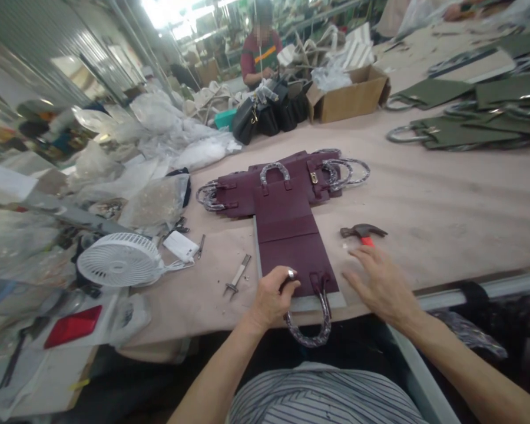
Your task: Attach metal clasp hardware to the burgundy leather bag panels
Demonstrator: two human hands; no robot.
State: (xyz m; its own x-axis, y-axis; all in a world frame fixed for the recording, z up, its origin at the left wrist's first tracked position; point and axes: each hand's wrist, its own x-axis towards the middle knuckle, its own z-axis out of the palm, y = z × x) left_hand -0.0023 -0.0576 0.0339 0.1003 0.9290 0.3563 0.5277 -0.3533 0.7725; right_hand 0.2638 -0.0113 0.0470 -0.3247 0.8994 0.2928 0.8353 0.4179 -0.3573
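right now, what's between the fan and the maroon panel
The head view shows a white box, a white cable, a thin tool and a caliper-like tool between fan and panel.

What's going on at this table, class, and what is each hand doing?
A person's left hand is at the near end of a maroon panel, with something shiny at its fingers, too small to identify. The open right hand is by a hammer; whether it touches the red grip is unclear. The panel's wrapped handle hangs over the table edge. More maroon pieces lie beyond.
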